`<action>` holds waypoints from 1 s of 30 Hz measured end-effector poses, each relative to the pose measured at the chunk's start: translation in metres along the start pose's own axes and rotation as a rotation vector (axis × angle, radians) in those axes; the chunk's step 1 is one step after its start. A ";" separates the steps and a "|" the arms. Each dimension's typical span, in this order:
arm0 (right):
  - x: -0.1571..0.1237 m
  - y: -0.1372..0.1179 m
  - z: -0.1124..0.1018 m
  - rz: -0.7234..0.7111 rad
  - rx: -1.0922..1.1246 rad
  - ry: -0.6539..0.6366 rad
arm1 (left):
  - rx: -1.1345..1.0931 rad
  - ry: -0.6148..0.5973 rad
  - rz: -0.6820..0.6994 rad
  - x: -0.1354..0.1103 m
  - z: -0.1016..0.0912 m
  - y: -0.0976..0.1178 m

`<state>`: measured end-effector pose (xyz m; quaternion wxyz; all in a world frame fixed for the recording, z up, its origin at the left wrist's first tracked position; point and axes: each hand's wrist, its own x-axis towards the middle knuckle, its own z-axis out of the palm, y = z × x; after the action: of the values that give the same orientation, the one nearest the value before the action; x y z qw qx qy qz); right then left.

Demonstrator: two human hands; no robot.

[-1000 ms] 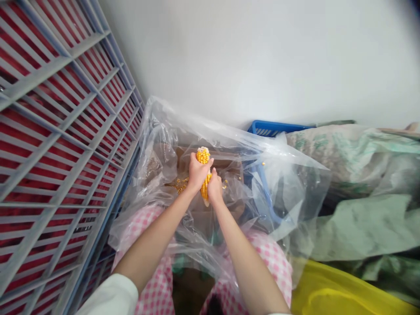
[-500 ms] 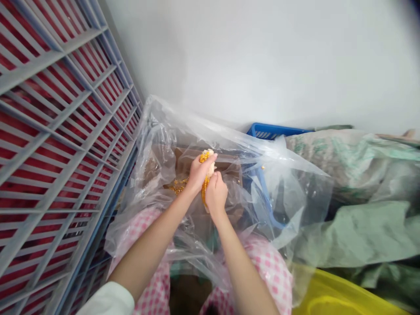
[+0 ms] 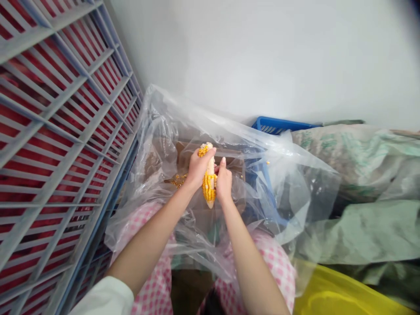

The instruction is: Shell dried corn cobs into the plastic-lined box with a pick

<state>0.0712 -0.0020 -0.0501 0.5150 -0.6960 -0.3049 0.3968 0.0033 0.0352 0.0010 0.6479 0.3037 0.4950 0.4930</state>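
A corn cob (image 3: 209, 186) stands nearly upright, with yellow kernels at its lower end and upper left. A pale, kernel-free strip runs along its upper part. My left hand (image 3: 197, 168) is closed around the upper part from the left. On the right side, my right hand (image 3: 224, 180) has its thumb raised off the cob, while its curled fingers touch the cob and are partly hidden. Beneath both hands lies a clear plastic sheet (image 3: 157, 153), spread over a cardboard box (image 3: 185, 153). Loose kernels (image 3: 179, 180) are gathered left of my hands.
Tall grey slatted crates (image 3: 65, 109) with red behind them rise on the left. A white wall (image 3: 229, 57) stands ahead. To the right are a blue basket (image 3: 282, 124), woven sacks (image 3: 361, 153), green cloth (image 3: 370, 232) and a yellow container (image 3: 341, 291).
My right hand has shifted right and lifted its thumb, uncovering the cob's lower kernels. The cob now shows more of its front. My left hand keeps its hold.
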 end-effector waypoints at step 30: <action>-0.017 -0.029 -0.006 -0.111 -0.142 -0.049 | 0.152 0.194 0.197 -0.005 -0.011 0.013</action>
<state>0.0676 -0.0111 -0.0177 0.4778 -0.7028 -0.3829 0.3621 -0.0114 0.0340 0.0101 0.5209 0.3499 0.5587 0.5423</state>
